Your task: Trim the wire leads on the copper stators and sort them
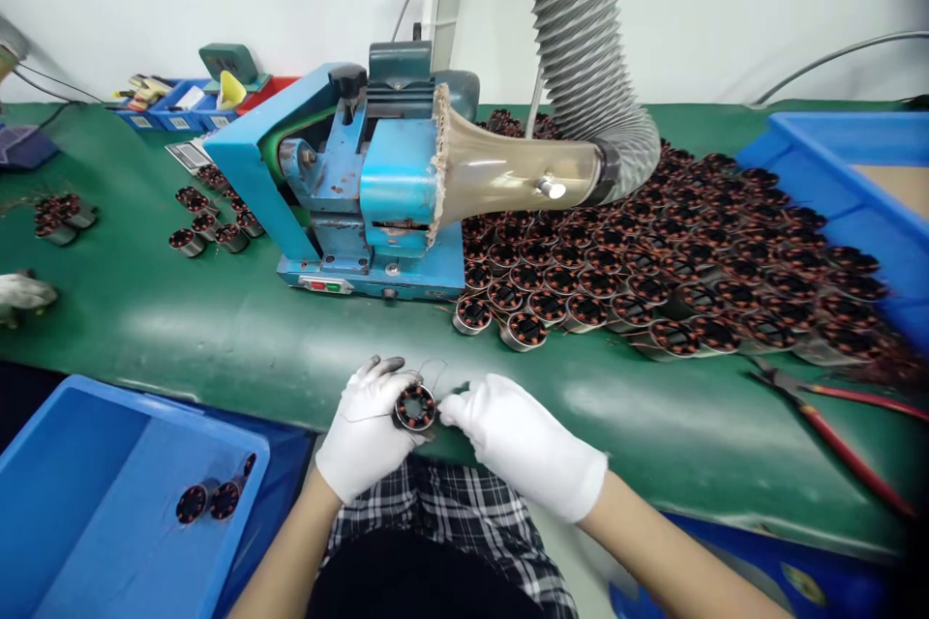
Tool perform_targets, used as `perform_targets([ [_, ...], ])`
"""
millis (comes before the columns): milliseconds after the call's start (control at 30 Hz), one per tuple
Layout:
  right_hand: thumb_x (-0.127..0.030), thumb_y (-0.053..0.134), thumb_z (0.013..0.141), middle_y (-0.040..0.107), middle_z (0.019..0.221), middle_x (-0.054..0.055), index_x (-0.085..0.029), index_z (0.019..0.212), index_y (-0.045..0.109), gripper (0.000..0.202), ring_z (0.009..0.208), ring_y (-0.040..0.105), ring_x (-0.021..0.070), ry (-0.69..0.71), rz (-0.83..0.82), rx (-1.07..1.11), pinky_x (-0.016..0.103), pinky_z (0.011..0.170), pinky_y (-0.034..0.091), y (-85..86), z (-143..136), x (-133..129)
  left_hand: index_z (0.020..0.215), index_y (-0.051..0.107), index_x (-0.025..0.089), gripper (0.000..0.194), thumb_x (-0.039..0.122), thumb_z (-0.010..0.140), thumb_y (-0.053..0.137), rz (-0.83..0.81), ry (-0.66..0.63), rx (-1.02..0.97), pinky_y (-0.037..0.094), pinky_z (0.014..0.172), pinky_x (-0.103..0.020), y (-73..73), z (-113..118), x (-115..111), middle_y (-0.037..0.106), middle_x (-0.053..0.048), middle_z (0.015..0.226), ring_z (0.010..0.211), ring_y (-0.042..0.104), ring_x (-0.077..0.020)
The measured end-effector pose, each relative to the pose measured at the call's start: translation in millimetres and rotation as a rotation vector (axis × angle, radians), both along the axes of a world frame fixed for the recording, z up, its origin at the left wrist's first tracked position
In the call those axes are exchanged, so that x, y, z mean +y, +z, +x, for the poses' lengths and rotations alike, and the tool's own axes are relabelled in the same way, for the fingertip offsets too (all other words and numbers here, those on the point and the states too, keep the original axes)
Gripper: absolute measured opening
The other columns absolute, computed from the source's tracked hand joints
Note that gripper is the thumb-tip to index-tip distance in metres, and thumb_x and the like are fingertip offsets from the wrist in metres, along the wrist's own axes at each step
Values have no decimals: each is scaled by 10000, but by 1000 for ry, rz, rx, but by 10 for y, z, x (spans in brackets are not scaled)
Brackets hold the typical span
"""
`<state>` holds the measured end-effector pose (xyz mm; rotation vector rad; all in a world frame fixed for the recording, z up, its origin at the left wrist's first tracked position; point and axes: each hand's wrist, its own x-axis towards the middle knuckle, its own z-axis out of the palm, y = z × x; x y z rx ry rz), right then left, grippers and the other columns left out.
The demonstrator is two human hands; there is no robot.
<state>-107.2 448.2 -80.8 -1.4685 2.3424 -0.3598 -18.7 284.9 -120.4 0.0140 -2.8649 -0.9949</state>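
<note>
Clearly, in the head view, a wound ring [404,412] is shown as a short metal cylinder with a silvery rim, a dark inner body and reddish copper coils spaced around an open middle. Fine wire [441,369] is seen curving loosely just above it. Relative to the blue machine [413,179], the wound ring is found in front, on the wearer's side, by the near edge of the green surface [363,338]. It is held by the left grip [369,430], white-gloved with darkened fingertips, and its open face is turned up towards the camera. The right grip [519,440], also white-gloved, is drawn narrow, its fingertips bunched just beside the ring's right side; whether any wire is pinched there cannot be told.

To the right of the machine, similar rings [584,309] are massed closely, and red-handled pliers [834,440] are laid nearer the wearer. To its left, a smaller cluster [205,227] is set down, and farther left another person's gloved hand [25,295] is partly seen. In front of the machine and to its left, a few more rings [193,503] are contained in a blue bin [108,474].
</note>
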Motion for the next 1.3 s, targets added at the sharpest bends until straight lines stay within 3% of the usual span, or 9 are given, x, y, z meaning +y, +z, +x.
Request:
perform_targets([
  [167, 5, 431, 749, 619, 596, 32, -158, 696, 602, 242, 521, 539, 155, 31, 168, 150, 277, 538, 321, 40, -253, 332, 1032, 569, 220, 565, 231, 517, 800, 21, -12, -44, 281, 1051, -418, 47, -25, -46, 615, -49, 1106, 1133, 491, -228],
  [267, -102, 410, 853, 676, 757, 31, -186, 830, 628, 235, 663, 607, 156, -78, -69, 51, 273, 646, 414, 126, -228, 409, 1058, 563, 234, 588, 243, 519, 798, 12, -4, -72, 297, 1039, -433, 62, -32, -63, 588, -54, 1164, 1146, 481, -243],
  [400, -188, 398, 897, 640, 1027, 70, -188, 1099, 547, 251, 881, 597, 172, 28, -314, 23, 294, 768, 438, 233, 38, 140, 1030, 565, 231, 479, 284, 590, 745, 31, -23, -74, 290, 1045, -447, 72, -40, -81, 597, -51, 1150, 1150, 484, -242],
  [533, -167, 388, 887, 634, 833, 96, -137, 1016, 585, 238, 670, 583, 194, -33, -74, 165, 316, 616, 422, 110, 146, -74, 1035, 570, 237, 501, 305, 571, 747, 39, -50, -70, 302, 1040, -443, 57, -36, -94, 593, -55, 1157, 1140, 494, -242],
  [667, -123, 338, 897, 626, 681, 33, -174, 973, 600, 278, 594, 568, 152, -16, -85, -35, 267, 593, 410, -90, 80, 45, 1035, 570, 228, 511, 282, 562, 753, 40, -73, -60, 292, 1050, -424, 58, -37, -104, 616, -54, 1113, 1142, 496, -236],
  [967, -266, 336, 924, 666, 947, 64, -194, 1107, 545, 286, 842, 623, 189, -158, -182, -357, 327, 776, 456, -146, -57, 100, 1029, 571, 258, 500, 317, 570, 762, 64, -233, -121, 254, 1072, -405, 83, -61, -162, 640, -8, 1083, 1163, 487, -227],
  [1100, -356, 340, 910, 671, 852, 66, -177, 1074, 535, 311, 618, 633, 156, -311, -120, -771, 261, 521, 473, -187, -20, 153, 1055, 574, 250, 560, 356, 544, 777, 18, -215, -135, 289, 1049, -423, 88, -49, -171, 593, -60, 1174, 1162, 486, -245],
  [1200, -450, 381, 869, 669, 859, 85, -151, 1149, 466, 418, 354, 515, 86, -518, -163, -1200, 194, 289, 309, -249, -40, 295, 1062, 574, 244, 580, 361, 535, 786, -20, -202, -164, 334, 1015, -427, 104, -45, -195, 542, -88, 1241, 1173, 472, -269],
  [1300, -487, 439, 835, 667, 843, 97, -132, 1057, 538, 430, 341, 462, 70, -745, -365, -1008, 211, 304, 329, -256, -52, 382, 1095, 553, 248, 583, 343, 564, 773, -47, -251, -170, 322, 1026, -405, 114, -50, -237, 546, -68, 1238, 1207, 436, -259],
])
